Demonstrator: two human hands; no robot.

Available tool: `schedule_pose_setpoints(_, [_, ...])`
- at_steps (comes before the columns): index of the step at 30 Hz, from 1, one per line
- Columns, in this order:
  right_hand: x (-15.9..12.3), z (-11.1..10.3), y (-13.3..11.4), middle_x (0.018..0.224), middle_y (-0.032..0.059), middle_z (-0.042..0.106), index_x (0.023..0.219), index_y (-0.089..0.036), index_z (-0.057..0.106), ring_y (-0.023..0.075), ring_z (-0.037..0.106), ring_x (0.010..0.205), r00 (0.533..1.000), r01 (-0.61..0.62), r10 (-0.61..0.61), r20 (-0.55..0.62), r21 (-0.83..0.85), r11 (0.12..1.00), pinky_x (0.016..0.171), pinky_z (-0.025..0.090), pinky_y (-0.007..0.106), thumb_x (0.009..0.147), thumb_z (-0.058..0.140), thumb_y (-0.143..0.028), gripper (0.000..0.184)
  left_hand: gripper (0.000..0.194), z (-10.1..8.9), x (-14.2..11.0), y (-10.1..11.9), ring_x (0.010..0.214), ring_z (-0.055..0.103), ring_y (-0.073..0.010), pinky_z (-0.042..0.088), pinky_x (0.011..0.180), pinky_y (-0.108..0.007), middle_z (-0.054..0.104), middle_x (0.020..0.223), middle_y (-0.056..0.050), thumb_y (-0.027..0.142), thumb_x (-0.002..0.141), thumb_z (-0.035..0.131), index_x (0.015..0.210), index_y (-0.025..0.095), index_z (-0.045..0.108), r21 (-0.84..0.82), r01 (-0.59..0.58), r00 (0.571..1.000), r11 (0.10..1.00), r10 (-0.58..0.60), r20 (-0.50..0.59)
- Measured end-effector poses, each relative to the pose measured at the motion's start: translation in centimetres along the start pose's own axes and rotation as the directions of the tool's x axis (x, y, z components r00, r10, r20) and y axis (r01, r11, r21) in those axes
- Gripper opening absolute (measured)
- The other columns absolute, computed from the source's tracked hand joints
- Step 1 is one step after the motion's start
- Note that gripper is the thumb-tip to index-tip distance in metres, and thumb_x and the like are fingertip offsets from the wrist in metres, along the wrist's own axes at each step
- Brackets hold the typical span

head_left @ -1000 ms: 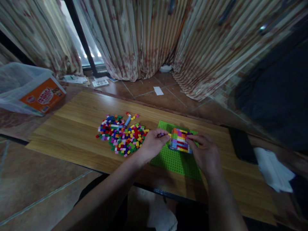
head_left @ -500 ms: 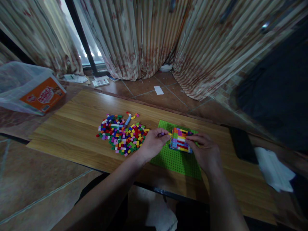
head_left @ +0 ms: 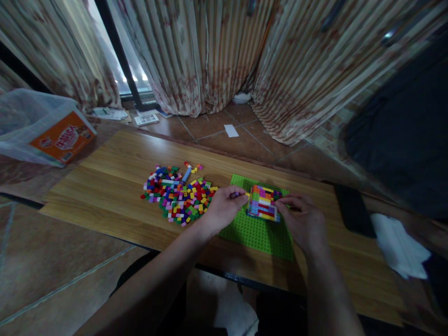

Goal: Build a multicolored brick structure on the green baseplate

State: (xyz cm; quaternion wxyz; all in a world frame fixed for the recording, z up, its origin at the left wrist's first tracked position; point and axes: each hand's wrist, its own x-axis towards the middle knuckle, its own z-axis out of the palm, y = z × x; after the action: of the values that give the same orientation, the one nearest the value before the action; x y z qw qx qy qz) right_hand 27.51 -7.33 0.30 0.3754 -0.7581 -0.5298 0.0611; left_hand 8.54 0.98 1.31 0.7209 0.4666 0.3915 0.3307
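Observation:
A block of multicoloured toy bricks [head_left: 263, 203] stands on a green studded baseplate [head_left: 257, 238]. At its left side, my left hand [head_left: 227, 206] is closed, pinching small toy bricks; a purple one and a yellow one show at the fingertips. My right hand [head_left: 304, 218] is by the block's right edge, thumb and forefinger close together. Whatever may lie between those fingers is too small to make out, and I cannot tell whether they touch the block. Left of my left hand lies a pile of loose toy bricks [head_left: 178, 196].
The wooden table [head_left: 94, 186] carries everything. A clear plastic bin [head_left: 38, 123] with an orange label stands at the far left. Toward the right are a black flat object [head_left: 354, 210] and some white tissue-like sheets [head_left: 399, 245]. Curtains [head_left: 224, 56] hang behind the table.
My right hand has shifted slightly right, its fingers drawn back a little from the block's top. My left hand stays nearly where it was, still holding its bricks.

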Motion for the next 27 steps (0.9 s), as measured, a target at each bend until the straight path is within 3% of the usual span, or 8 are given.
schedule_pose_setpoints(6, [0.00,-0.09,0.15,0.099,0.0075,0.063,0.075,-0.021,0.071,0.0228,0.062,0.092,0.998,0.059,-0.057,0.032,-0.038,0.998,0.083,0.049,0.041,0.079,0.060,-0.039,0.021,0.009,-0.05,-0.02,-0.01,0.048,0.036,-0.0058,0.025,0.049,-0.021,0.044,0.051,0.007,0.020,0.074,0.066,0.069,0.015,0.060,0.000,-0.009,1.000,1.000,0.009,-0.004])
schedule_pose_setpoints(19, [-0.15,0.42,-0.13,0.099,0.0085,0.062,0.075,-0.020,0.070,0.0235,0.061,0.092,0.999,0.052,-0.052,0.012,-0.072,0.996,0.082,0.050,0.041,0.081,0.058,-0.037,0.022,0.009,-0.04,0.07,-0.05,0.046,0.035,-0.0052,0.025,0.049,-0.022,0.045,0.052,0.007,0.020,0.074,0.065,0.069,0.015,0.059,0.007,-0.006,1.000,1.000,0.006,0.003])
schedule_pose_setpoints(27, [0.01,0.23,0.17,0.100,0.0081,0.064,0.075,-0.020,0.071,0.0219,0.062,0.087,0.998,-0.051,0.050,0.029,0.013,0.999,0.074,0.051,0.037,0.078,0.063,-0.045,0.026,0.007,-0.02,-0.02,0.11,0.048,0.036,-0.0058,0.027,0.051,-0.021,0.045,0.052,0.008,0.020,0.073,0.065,0.070,0.015,0.061,-0.004,-0.003,1.000,1.000,0.003,0.007])
